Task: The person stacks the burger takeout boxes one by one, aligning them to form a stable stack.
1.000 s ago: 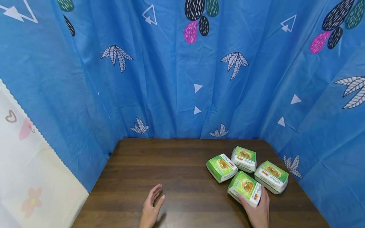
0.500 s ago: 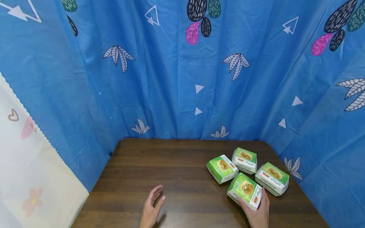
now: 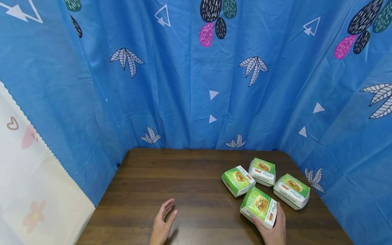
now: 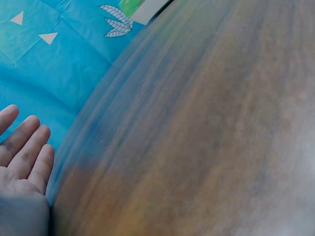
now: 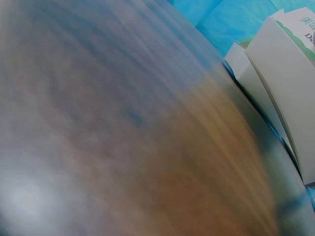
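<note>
In the head view my right hand (image 3: pixel 272 227) grips a green and white burger box (image 3: pixel 259 207) by its near right corner, thumb on the near side and fingers on the right side. The box looks slightly tilted; I cannot tell whether it is fully off the table. Three similar boxes stand around it: a left box (image 3: pixel 238 180), a back box (image 3: pixel 262 171) and a right box (image 3: pixel 292 191). My left hand (image 3: pixel 162 223) hovers at the front middle, fingers loosely bent, holding nothing. In the right wrist view only box sides (image 5: pixel 290 88) show, not the hand.
The dark brown wooden table (image 3: pixel 171 177) has a blue patterned curtain (image 3: pixel 177 85) behind it and on both sides. A pale cloth (image 3: pixel 36 190) with flowers hangs at the left edge.
My right hand has moved the burger box a little to the left and nearer to me, away from the right box. The left hand has stayed in place.
</note>
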Available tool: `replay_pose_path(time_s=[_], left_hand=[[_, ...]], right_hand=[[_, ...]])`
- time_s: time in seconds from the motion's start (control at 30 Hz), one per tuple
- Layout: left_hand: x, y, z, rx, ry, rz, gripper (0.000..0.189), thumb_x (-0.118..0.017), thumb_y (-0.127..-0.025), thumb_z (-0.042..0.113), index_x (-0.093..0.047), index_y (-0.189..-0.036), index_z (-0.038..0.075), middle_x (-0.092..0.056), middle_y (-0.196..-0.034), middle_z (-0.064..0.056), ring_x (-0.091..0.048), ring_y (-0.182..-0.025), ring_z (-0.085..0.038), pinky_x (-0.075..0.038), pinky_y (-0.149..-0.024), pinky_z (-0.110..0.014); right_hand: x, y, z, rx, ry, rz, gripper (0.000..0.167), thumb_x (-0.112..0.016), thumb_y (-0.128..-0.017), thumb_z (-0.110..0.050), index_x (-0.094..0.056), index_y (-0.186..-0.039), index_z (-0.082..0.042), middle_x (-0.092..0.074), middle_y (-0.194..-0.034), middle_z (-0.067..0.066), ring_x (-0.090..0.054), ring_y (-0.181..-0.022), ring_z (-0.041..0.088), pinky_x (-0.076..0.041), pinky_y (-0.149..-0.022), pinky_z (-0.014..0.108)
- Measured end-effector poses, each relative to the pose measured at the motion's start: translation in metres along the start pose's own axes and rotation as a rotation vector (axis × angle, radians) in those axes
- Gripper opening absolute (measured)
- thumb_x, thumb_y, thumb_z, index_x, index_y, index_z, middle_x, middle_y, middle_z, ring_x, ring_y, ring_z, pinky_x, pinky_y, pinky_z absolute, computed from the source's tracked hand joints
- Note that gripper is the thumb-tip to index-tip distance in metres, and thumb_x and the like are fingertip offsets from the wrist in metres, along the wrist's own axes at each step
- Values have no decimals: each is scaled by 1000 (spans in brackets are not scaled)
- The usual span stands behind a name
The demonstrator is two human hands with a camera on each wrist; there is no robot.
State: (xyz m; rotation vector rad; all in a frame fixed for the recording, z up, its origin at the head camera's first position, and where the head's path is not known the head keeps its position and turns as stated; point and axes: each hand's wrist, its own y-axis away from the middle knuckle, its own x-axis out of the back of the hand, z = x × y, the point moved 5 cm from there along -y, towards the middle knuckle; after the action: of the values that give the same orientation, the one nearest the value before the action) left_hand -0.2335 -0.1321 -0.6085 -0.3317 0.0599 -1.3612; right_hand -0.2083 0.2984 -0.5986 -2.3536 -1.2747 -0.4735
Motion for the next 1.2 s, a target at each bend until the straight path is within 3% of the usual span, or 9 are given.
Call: replay_pose_path(time_s=[0.63, 0.87, 1.2], left_hand=[[1, 2, -1, -36, 21, 11, 42, -72, -96, 7, -61, -137, 6, -65, -138, -15, -62, -126, -23, -46, -105, -19], [0, 3, 1, -64, 38, 12, 45, -74, -94, 5, -62, -137, 7, -65, -138, -14, -62, -126, -21, -46, -105, -18], [-1, 0, 2, -49, 31, 12, 46, -74, -94, 7, -61, -137, 3, -65, -139, -15, -62, -126, -20, -45, -105, -16]], right_hand=[[-5, 6, -3, -33, 47, -54, 131, -95, -72, -35, -8, -167, -10, -21, -160, 33, -28, -141, 51, -30, -108, 68], [-7, 7, -4, 1, 43, -58, 129, -94, -72, -33, -10, -166, -10, -22, -160, 32, -28, -142, 53, -30, -108, 67], [-10, 4, -10, 39, 25, -65, 128, -95, -71, -31, -12, -167, -12, -23, -161, 30, -29, -142, 49, -31, -108, 66]])
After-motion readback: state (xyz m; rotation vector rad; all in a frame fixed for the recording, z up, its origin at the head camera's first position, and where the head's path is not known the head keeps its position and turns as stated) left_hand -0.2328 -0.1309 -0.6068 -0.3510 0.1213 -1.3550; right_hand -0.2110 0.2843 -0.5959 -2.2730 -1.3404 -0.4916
